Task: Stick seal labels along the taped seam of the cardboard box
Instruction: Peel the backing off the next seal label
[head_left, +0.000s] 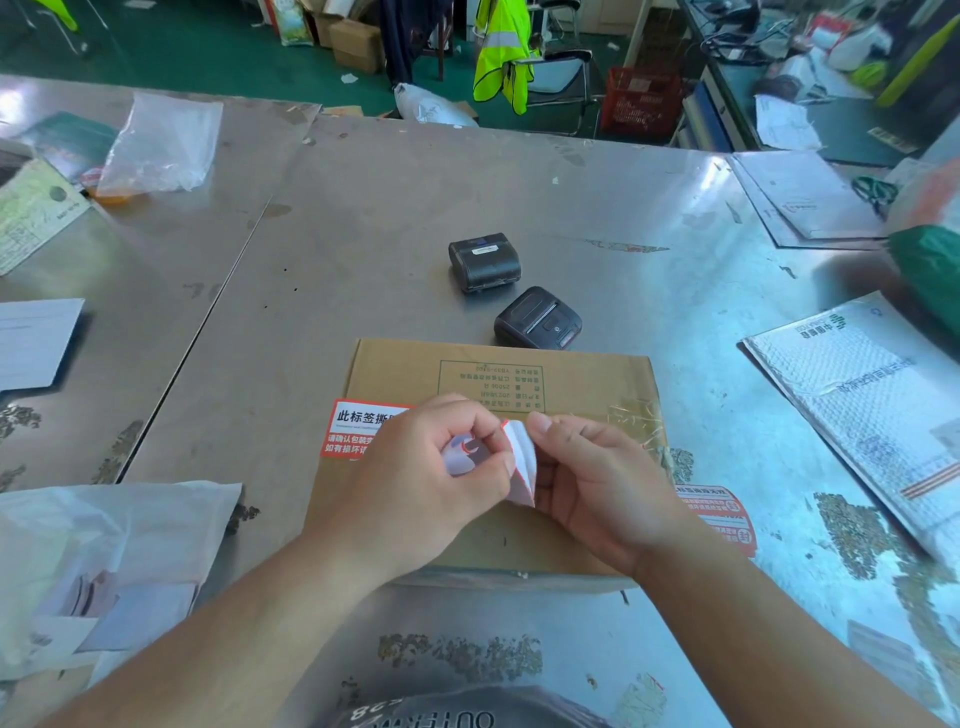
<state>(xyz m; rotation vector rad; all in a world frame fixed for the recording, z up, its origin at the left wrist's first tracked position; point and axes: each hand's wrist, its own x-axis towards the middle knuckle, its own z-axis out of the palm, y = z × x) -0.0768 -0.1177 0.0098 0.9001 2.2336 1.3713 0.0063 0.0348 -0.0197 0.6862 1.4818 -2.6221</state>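
Bench (363, 249) steel lies bare left of the cardboard box (597, 384), two printers (484, 261) just beyond its far edge. Above the box, left hand (431, 467) and right hand (597, 478) each pinch a seal label (522, 462), peeling it.

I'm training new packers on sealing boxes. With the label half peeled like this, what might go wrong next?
1. The seal label is bent between both hands' fingers; its sticky side may fold onto itself or pick up fingerprints.
2. Both hands hold the label, none steadies the cardboard box, so it may slide when pressed.
3. The taped seam looks wrinkled; a label there may crease.
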